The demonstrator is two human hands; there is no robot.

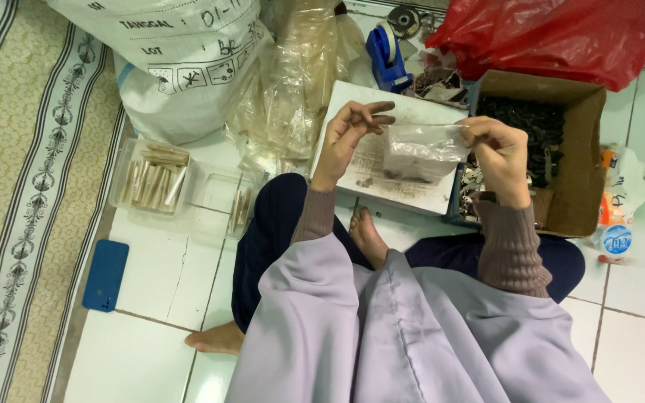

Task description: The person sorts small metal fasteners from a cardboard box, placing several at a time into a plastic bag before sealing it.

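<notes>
Clear plastic pouch (421, 151): was pinched by its top edge between both hands, over the white board (360, 101) in front of the crossed legs.
Left hand (352, 133): fingertips were gripping the pouch's left corner.
Right hand (498, 153): was clenched on the right corner.
Contents: dark bits lay low in the pouch.
Risk: thin film could've slipped, spilling bits beside the cardboard box (572, 142).

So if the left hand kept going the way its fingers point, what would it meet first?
The left hand points right, so it would probably meet the small clear plastic bag held between both hands first, then the right hand; depth is uncertain.
</notes>
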